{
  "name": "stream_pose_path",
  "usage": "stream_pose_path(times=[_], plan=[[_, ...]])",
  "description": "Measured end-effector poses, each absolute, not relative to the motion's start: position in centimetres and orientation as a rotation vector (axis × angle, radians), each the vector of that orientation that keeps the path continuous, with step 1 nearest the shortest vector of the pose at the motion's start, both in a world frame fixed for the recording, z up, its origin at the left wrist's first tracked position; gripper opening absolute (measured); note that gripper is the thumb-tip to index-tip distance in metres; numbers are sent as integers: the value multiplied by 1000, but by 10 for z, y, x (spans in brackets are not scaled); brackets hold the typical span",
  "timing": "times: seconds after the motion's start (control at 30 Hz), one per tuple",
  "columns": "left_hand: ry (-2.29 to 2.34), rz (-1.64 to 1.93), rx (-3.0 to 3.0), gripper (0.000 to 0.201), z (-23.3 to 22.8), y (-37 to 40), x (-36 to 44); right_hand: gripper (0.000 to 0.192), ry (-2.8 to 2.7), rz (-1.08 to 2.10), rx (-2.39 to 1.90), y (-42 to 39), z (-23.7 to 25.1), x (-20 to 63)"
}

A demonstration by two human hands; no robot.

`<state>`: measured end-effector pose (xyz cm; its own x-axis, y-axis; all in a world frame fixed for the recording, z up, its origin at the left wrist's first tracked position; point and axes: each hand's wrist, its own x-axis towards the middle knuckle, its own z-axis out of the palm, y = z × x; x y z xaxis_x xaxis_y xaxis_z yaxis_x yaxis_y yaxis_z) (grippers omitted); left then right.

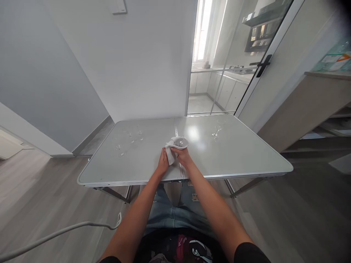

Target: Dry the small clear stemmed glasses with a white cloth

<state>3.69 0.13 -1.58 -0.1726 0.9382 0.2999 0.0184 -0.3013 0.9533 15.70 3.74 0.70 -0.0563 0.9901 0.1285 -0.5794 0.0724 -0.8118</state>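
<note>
I stand in a home, at a folding table on a wood floor. Past a glass sliding door I see a kitchen with white cabinets and a sunlit window.

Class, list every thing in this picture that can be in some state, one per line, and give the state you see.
Wine glass: tilted, in both hands, cloth around it.
White cloth: crumpled against the glass.
Left hand: closed on the cloth.
Right hand: grip closed on the glass.
Glasses at left: standing on the table.
Glass at right: lying on its side.
Folding table: unfolded.
Glass door: open.
</note>
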Motion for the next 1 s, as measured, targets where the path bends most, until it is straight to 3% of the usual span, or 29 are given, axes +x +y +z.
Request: stream_pose_path(times=[0.13, 0.67, 0.87, 1.0], plan=[[1078, 1588, 1572, 52, -13, 1, 38, 33, -754, 1322, -657, 34, 7, 129], [1148, 1475, 1423, 50, -18, 8, 37, 43, -1255, 1133, -978, 43, -7, 162], [1105, 1716, 1094, 55, -14, 13, 27, 38, -1739, 1076, -1096, 48, 10, 185], [942, 1664, 1033, 56, -10, 11, 26, 40, -2016, 1116, -994, 45, 17, 185]])
